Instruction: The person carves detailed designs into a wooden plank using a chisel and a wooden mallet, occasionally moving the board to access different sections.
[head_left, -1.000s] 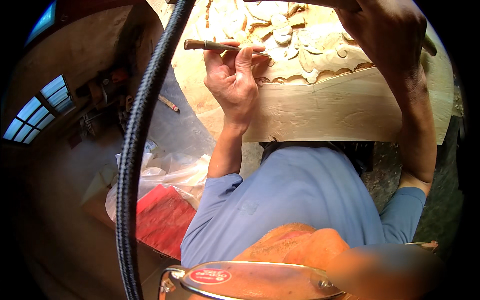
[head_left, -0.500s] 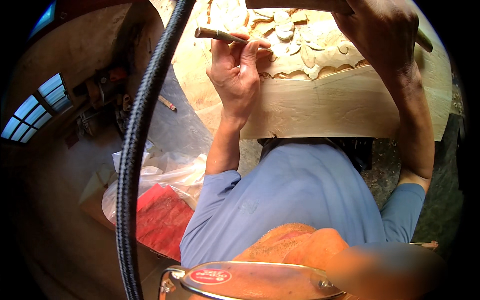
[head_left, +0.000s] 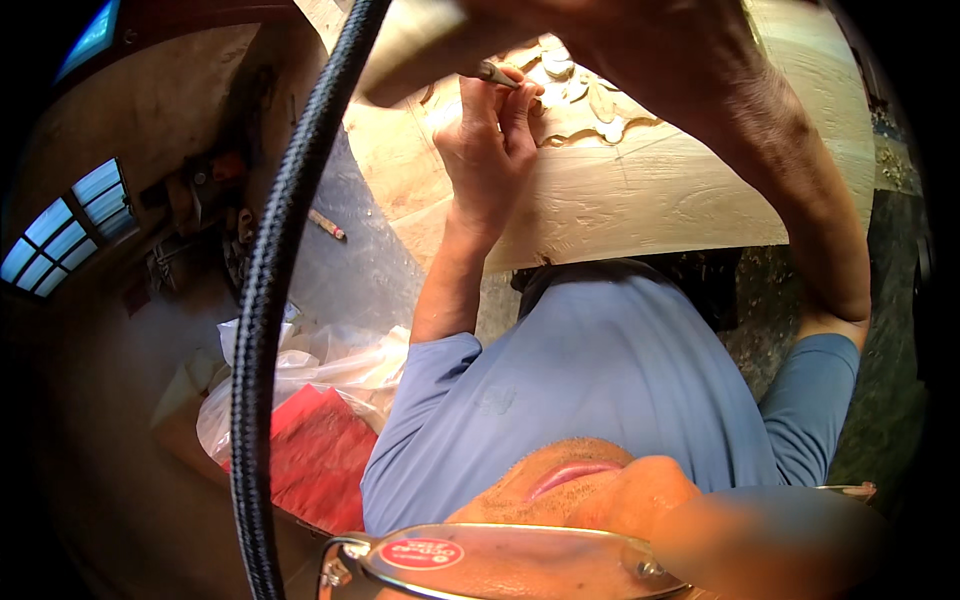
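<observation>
On the pale carved wooden panel [head_left: 640,190], near its top edge in the head view, gripped a slim chisel [head_left: 497,74] with the left hand [head_left: 490,150], fingers [head_left: 520,105] clenched round the shaft, tip against the leaf relief. Reached across the panel's upper part with the right hand [head_left: 640,45]; grip impossible to tell. Left of the panel, hung a black braided hose [head_left: 262,330] over a red bag [head_left: 315,460].

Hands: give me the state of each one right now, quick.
Left hand: closed on a chisel, its tip against the carved wooden panel.
Right hand: mostly cut off at the top edge; its grip cannot be told.
</observation>
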